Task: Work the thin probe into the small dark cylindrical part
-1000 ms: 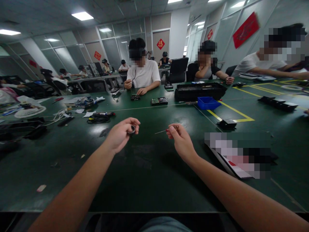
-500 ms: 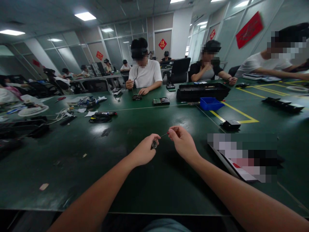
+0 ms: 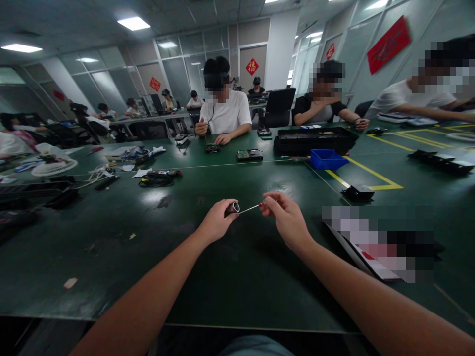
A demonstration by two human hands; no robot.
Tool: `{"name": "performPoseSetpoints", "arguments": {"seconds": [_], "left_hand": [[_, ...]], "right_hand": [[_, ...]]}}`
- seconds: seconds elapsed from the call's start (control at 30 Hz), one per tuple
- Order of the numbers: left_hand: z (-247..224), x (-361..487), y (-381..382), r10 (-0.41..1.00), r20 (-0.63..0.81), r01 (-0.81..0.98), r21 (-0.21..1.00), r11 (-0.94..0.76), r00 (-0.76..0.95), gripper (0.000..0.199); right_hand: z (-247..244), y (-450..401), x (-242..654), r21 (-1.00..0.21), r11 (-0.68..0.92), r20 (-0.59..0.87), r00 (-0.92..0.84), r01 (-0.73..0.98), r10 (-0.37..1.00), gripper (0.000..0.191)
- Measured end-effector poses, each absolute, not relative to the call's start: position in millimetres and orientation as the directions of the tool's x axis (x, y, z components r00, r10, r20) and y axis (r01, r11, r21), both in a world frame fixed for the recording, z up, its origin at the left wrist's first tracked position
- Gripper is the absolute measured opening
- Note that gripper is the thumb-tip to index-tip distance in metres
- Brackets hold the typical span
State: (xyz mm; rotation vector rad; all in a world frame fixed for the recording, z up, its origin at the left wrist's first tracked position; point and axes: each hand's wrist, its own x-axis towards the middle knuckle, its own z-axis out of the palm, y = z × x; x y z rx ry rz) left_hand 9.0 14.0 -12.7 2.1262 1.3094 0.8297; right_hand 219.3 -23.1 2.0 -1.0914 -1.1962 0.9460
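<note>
Held between the fingers and thumb of my left hand (image 3: pixel 217 222) is a small dark cylinder (image 3: pixel 233 208) with a round, shiny-rimmed end facing right. My right hand (image 3: pixel 287 217) pinches the red end of a thin metal rod (image 3: pixel 249 209), which looks like a small screwdriver. The rod slants down to the left, and its far tip comes close to my left thumb. Whether the tip touches the thumb or the cylinder I cannot tell. Both hands are above the green table (image 3: pixel 237 277).
To the right lie a blurred-out white object (image 3: pixel 382 269) and a small black part (image 3: pixel 358 193). A blue bin (image 3: pixel 328 159), a long black tray (image 3: pixel 315 141) and a circuit-board device (image 3: pixel 250 155) are farther back. Coiled black cable (image 3: pixel 156 179) lies left. Co-workers sit opposite.
My left hand has moved slightly left and up, and the cylinder has turned so more of its side shows. My right hand has shifted slightly right. More of the rod is visible.
</note>
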Motion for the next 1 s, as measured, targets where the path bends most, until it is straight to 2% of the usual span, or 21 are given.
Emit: {"name": "performPoseSetpoints", "arguments": {"seconds": [0.23,0.73,1.0], "left_hand": [[-7.3,9.3,11.1,0.870,0.259,0.573,0.668,-0.475,0.419,0.038],[-6.6,9.3,11.0,0.871,0.274,0.593,0.645,-0.482,0.409,0.040],[-4.9,9.8,10.9,0.870,0.270,0.600,0.638,-0.483,0.412,0.039]], "right_hand": [[-1.2,-21.1,221.8,-0.957,0.278,0.260,0.178,-0.084,0.949,0.025],[0.0,-20.3,220.9,-0.971,0.237,0.235,0.170,0.006,0.957,0.025],[-3.4,-18.1,221.7,-0.963,0.269,0.265,0.133,-0.015,0.955,0.023]]}}
